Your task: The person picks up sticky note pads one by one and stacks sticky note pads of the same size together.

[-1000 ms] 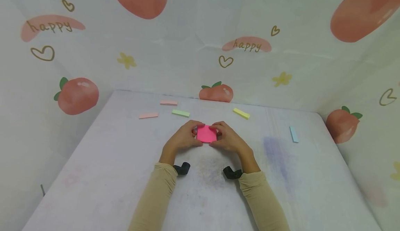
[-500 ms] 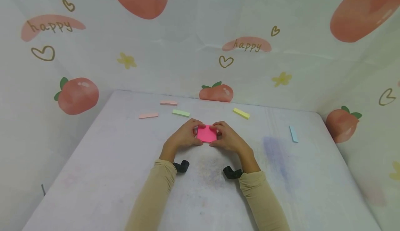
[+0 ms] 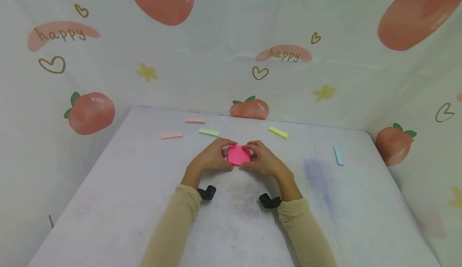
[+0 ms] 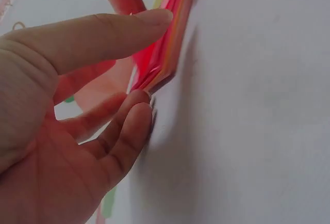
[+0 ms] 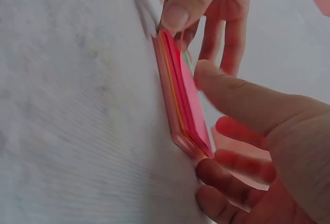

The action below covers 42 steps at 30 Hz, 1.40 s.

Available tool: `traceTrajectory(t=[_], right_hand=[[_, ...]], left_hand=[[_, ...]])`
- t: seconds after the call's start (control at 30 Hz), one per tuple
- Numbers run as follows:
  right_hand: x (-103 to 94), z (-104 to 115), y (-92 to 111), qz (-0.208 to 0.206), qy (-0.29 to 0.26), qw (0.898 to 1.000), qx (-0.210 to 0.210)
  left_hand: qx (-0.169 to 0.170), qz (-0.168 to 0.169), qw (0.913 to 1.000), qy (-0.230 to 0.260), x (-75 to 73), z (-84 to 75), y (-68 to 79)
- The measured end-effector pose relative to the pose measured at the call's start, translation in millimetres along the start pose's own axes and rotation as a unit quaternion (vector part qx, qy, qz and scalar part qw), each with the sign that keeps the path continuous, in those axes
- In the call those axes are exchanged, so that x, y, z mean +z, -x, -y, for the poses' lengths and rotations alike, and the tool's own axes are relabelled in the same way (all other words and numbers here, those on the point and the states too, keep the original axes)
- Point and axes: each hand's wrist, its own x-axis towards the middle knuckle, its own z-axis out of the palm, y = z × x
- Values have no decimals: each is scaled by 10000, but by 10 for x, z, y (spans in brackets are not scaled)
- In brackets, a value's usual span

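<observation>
Sleeves: nearest to me, two tan cloth sleeves (image 3: 173,225) are wrinkling at the cuffs, and a black wrist mount (image 3: 207,193) is jutting inward from each arm.
Table: the whitish surface (image 3: 119,211) is showing a grey-brown smudge (image 3: 245,197) just before the hands and a bluish-purple stain (image 3: 319,181) off to the right.
Left hand: I am seeing the left hand (image 3: 213,156) gripping the left end of a sticky-note stack (image 3: 238,155), the thumb lying at the near edge, fingers curling about the far corner.
Right hand: the right hand (image 3: 265,159) is mirroring that hold at the right end, thumb and fingers parting only as far as the stack's width.
Stack: it is sitting between both hands at mid-table, squarish, hot pink on top; my wrist views are revealing orange and salmon layers beneath, with pink sheets slightly separating.
Strips: beyond, two salmon strips (image 3: 172,136) and a pale green strip (image 3: 209,132) are lying left, a yellow strip (image 3: 278,132) right of centre, a light blue strip (image 3: 338,156) farther right.
Backdrop: white sheeting (image 3: 216,38), faintly creased, is rising behind, displaying printed red fruit (image 3: 92,113), hearts and "happy".
</observation>
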Motion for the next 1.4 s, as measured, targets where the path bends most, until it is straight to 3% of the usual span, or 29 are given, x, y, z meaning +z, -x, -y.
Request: traceTrajectory(t=[0.33, 0.6, 0.93, 1.17, 1.4], right_hand=[[-140, 91, -75, -418, -8, 9989, 207], [-171, 194, -238, -637, 124, 9977, 171], [-154, 433, -529, -377, 663, 9970, -98], [-92, 592, -769, -103, 1179, 9925, -307], [29, 675, -1004, 108, 1253, 9920, -88]], left_hand=[[-474, -205, 9985, -190, -298, -44, 69], [-294, -808, 9956, -380, -503, 84, 51], [-219, -1330, 9863, -946, -749, 283, -12], [-216, -1261, 9822, -1378, -844, 371, -105], [-383, -1063, 9804, -1613, -898, 488, -201]])
